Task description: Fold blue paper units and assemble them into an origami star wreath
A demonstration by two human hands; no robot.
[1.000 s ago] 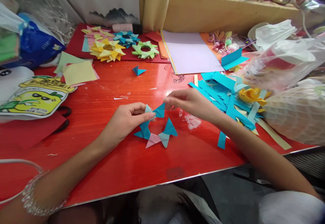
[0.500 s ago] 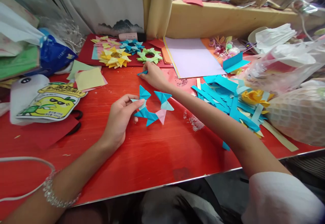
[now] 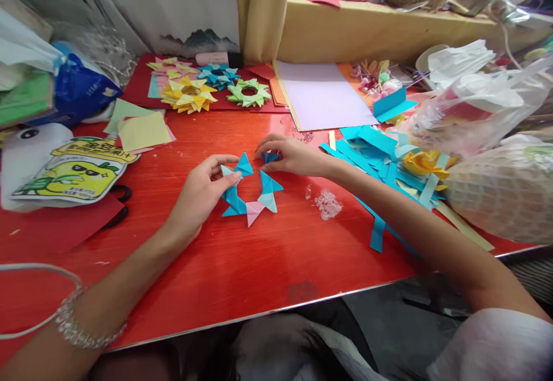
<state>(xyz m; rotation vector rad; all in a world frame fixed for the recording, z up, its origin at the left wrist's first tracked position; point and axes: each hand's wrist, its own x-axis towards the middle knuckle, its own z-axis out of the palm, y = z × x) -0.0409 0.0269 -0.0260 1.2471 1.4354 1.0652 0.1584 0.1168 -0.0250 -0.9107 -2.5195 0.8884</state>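
My left hand [image 3: 201, 191] pinches the left side of an open ring of folded paper [image 3: 235, 202], made of blue, pale blue and pink pointed units. The pink unit [image 3: 254, 211] sits at the ring's near side. A gap shows at the far side, between two blue points. Close to that gap, my right hand [image 3: 291, 155] is closed on a small dark-blue folded paper piece [image 3: 270, 157], partly covered by the fingers. Whether this piece touches the ring I cannot tell.
Finished paper rings, among them a yellow one [image 3: 189, 94] and a green one [image 3: 249, 93], lie at the back. Blue paper strips [image 3: 371, 150] are heaped on the right. Lilac paper sheets [image 3: 322, 95] lie behind, and a yellow printed pouch [image 3: 78, 170] lies left.
My right hand has come back from near the green ring toward me, bringing the blue folded piece to the gap. The ring, still in my left hand, has turned slightly.
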